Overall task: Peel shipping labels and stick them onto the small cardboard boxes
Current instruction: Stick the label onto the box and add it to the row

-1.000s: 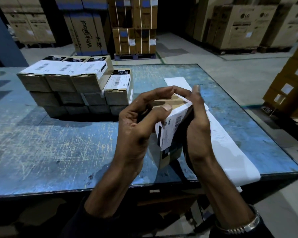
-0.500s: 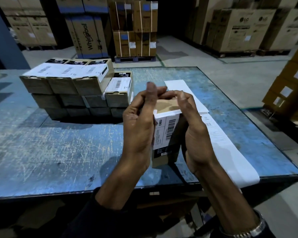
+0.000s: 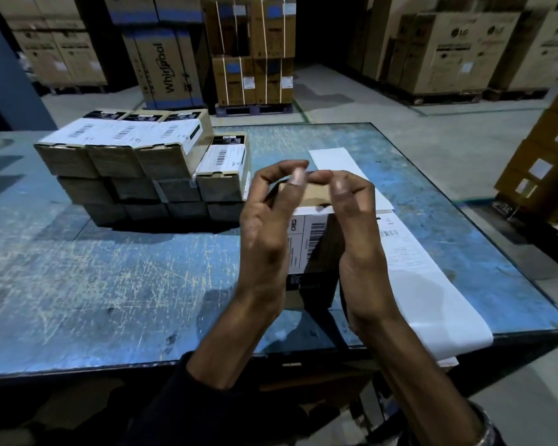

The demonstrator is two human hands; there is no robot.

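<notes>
Both hands are gripping a small cardboard box (image 3: 313, 252) standing near the table's (image 3: 78, 284) front edge: left hand (image 3: 268, 233) and right hand (image 3: 358, 239) curling over its top, label (image 3: 306, 239) wrapping its front face. A label strip (image 3: 432, 291) is lying along the right edge.

"CRED" runs sideways on the white shipping label (image 3: 306, 239) stuck to the small cardboard box (image 3: 310, 284), beside a barcode. "Whirlpool" is printed vertically on a tall carton (image 3: 165, 69) at the back. The "LG" logo marks the large cartons (image 3: 458, 49) at right. Print on the label strip (image 3: 409, 262) is too small to read.
</notes>
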